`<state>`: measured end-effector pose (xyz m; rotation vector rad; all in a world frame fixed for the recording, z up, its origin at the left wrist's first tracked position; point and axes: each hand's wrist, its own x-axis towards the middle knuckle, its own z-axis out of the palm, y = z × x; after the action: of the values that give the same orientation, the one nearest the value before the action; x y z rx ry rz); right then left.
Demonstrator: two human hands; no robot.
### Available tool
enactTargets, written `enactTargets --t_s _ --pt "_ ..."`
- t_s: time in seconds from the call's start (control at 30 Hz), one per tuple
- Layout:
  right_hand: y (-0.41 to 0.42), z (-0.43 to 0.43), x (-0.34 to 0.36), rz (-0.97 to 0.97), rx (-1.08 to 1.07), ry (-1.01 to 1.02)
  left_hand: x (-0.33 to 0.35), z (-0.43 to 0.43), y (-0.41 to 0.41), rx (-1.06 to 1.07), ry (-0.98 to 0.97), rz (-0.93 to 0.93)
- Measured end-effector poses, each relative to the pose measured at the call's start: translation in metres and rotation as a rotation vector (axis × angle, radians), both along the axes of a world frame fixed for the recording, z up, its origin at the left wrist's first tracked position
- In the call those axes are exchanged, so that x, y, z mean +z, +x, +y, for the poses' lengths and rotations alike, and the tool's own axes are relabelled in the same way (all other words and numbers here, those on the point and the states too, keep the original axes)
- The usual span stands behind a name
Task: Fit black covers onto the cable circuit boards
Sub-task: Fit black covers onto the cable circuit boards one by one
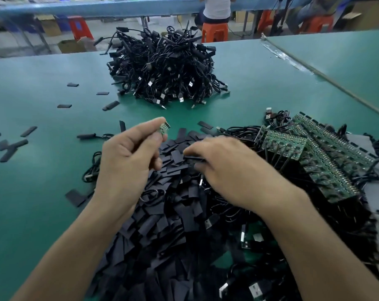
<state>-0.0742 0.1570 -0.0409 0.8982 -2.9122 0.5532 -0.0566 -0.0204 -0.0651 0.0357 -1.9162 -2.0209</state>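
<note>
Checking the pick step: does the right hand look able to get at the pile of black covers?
Likely yes. The right hand rests on the pile of black covers, pinching one; nothing lies over them. The left hand holds a circuit board off to the side.

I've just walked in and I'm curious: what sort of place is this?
Most likely an electronics assembly workshop: a green workbench heaped with USB cables, stacks of green circuit boards and loose black covers.

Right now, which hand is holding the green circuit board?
The left hand, pinching the circuit board raised at its fingertips; the right hand pinches a black cover instead.
</note>
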Motion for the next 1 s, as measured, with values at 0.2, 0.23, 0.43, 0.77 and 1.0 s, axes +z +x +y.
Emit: enactTargets --t_s 0.2,0.23,0.43,0.77,1.0 --pt "-0.002 -0.003 -0.03 -0.015 -0.019 0.208 0.0 0.008 0.005 -0.066 0.039 -0.001" --pt "-0.003 -0.003 -0.031 -0.011 -0.039 0.212 0.001 0.009 0.006 -0.064 0.046 -0.001" --pt "-0.006 -0.004 -0.028 -0.059 -0.116 0.043 0.002 0.008 0.007 -0.071 0.078 0.027" --pt "-0.011 0.002 -0.02 -0.249 -0.108 -0.334 -0.001 0.004 0.006 -0.066 -0.009 -0.031" --pt "-0.016 0.008 -0.02 -0.248 -0.118 -0.597 -0.007 0.001 0.002 -0.018 -0.057 -0.095"
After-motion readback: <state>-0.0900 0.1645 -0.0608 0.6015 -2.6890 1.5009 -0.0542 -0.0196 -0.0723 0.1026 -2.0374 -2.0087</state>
